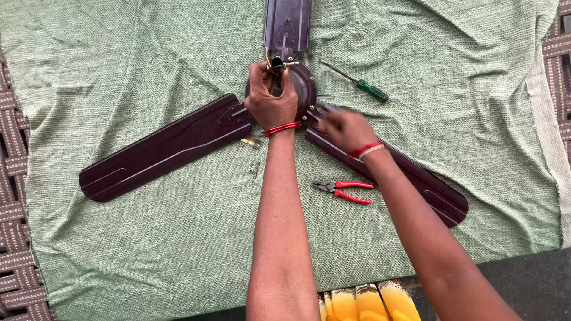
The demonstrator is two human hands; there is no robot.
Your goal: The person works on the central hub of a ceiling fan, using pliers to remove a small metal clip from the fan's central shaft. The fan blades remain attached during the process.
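Three dark fan blades [160, 148] around the motor hub [303, 83], left hand [270, 98] clamped on it, right hand [346, 128] blurred, grip unclear, one screwdriver [363, 84], one pliers [345, 191] nearby.

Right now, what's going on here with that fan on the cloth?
A person has a dark maroon three-bladed ceiling fan lying on a green woven cloth. The left hand grips the shaft at the fan's round centre hub, while the right hand, blurred, rests at the root of the lower right blade. A green-handled screwdriver, red-handled pliers and a few small loose metal fittings lie on the cloth nearby.
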